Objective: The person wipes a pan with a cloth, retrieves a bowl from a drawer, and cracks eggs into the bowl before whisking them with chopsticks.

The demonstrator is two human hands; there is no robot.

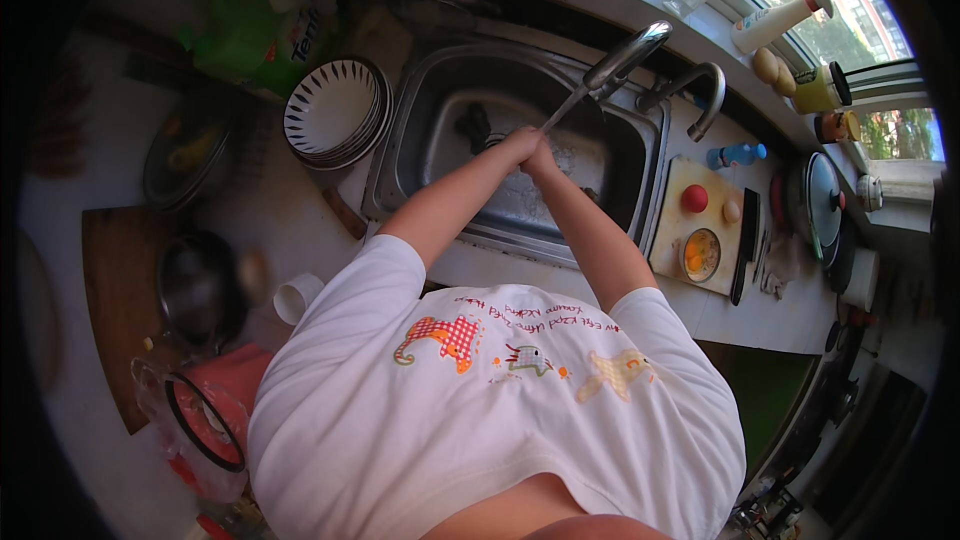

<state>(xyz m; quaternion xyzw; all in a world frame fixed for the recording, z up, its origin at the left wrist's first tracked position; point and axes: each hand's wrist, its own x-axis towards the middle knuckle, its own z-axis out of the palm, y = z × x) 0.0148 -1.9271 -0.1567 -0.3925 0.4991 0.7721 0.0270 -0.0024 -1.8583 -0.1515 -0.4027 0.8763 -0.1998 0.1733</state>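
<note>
Water runs from the chrome faucet [627, 56] onto my two hands, which touch each other over the stainless steel sink [457, 191]. My left hand [523, 144] comes in from the left side of the view and lies against my right hand [540, 160]. The fingers are mostly hidden, so whether anything small is between them does not show. Below the hands, a dark object [474, 126] lies in the basin. On the right, a cutting board [675, 229] bears a red round object [694, 199], an egg [731, 211] and a glass bowl with egg yolks [701, 255].
Stacked patterned plates [330, 109] stand left of the sink. A black-handled knife [745, 247] lies along the cutting board's right edge. A second faucet [709, 101], a small blue bottle [735, 156] and a lidded pot [821, 199] are on the right. Bottles and jars line the windowsill.
</note>
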